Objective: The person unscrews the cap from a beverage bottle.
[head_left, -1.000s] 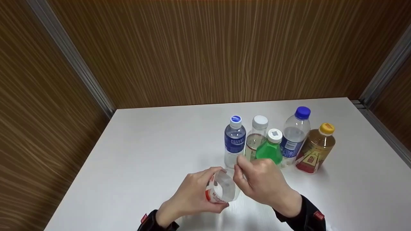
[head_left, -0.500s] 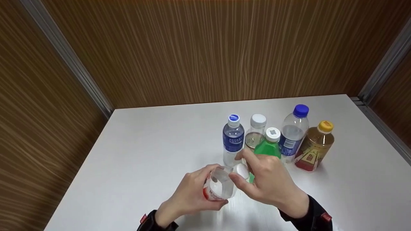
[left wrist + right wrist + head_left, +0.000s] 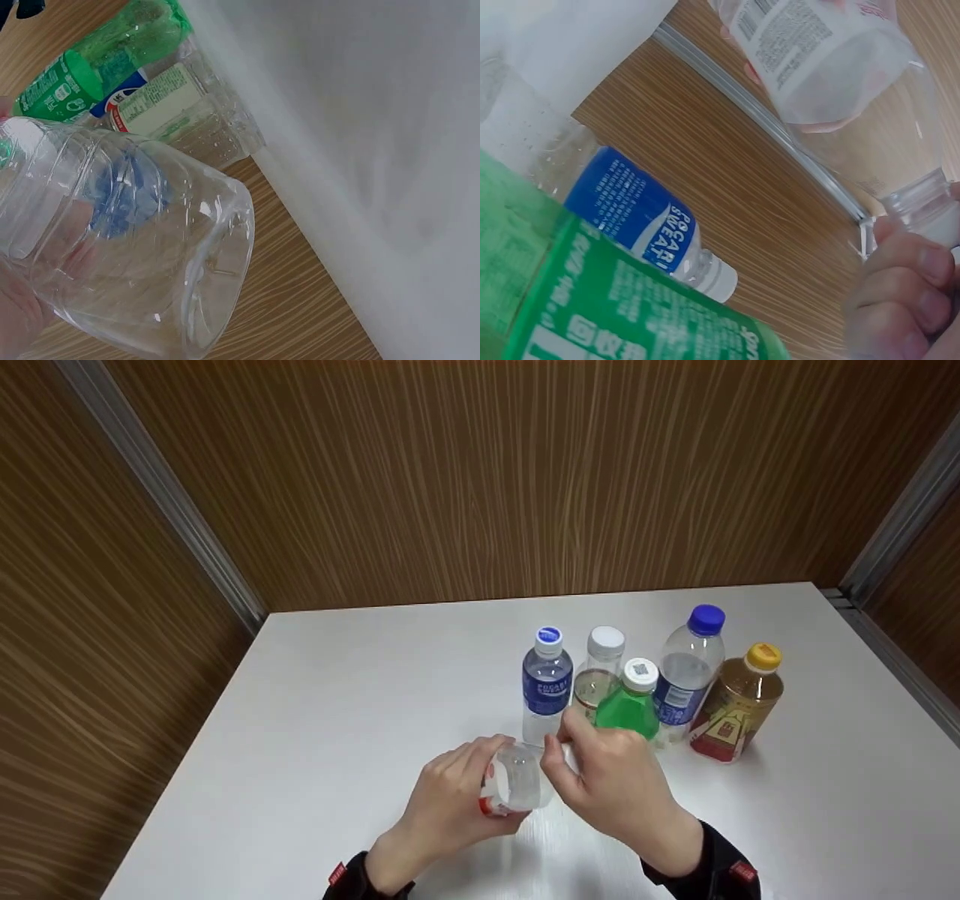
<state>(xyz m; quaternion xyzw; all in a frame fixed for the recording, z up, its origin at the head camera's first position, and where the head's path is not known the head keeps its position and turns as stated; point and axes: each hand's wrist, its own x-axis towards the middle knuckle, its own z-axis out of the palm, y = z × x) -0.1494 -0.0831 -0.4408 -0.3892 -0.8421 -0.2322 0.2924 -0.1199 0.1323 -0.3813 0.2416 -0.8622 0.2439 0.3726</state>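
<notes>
My left hand (image 3: 454,799) grips a clear plastic bottle (image 3: 523,780) with a white and red label around its body. The bottle is held tilted above the table, its base towards me and its neck pointing right. At the neck, my right hand (image 3: 619,780) pinches a white cap (image 3: 939,227), mostly hidden by the fingers. Just behind the hands stands a Pocari Sweat bottle (image 3: 547,690) with a blue label. Close beyond my right hand is a green Sprite bottle (image 3: 628,712) with a white cap, partly covered by that hand.
A clear bottle with a white cap (image 3: 606,642) stands behind the green one. Further right are a blue-capped bottle (image 3: 686,667) and an amber bottle (image 3: 739,705) with a yellow cap. The white table (image 3: 360,682) meets wood-grain panels (image 3: 450,480) at the back and sides.
Half a second ago my right fingers were spread apart with the cap showing; now they are curled round it again. The held bottle has risen and tipped slightly.
</notes>
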